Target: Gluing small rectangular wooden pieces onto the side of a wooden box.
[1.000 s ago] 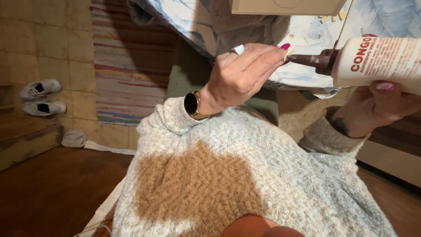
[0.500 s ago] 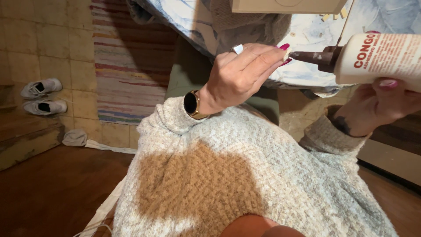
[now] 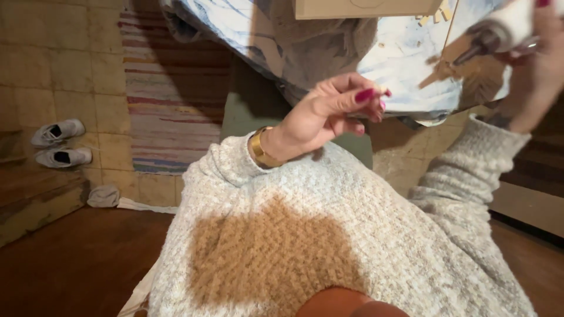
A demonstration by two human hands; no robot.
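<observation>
A small pale piece (image 3: 382, 90) is pinched between the fingertips of the left hand (image 3: 329, 114). A glue bottle (image 3: 499, 32) with a dark nozzle is gripped by the right hand (image 3: 537, 64) at the upper right, apart from the piece. Both forearms are covered by a knitted sweater (image 3: 329, 235).

Cream knit sweater (image 3: 352, 235) (tan patch), striped rug (image 3: 158, 111), white sneakers (image 3: 59, 144).
</observation>
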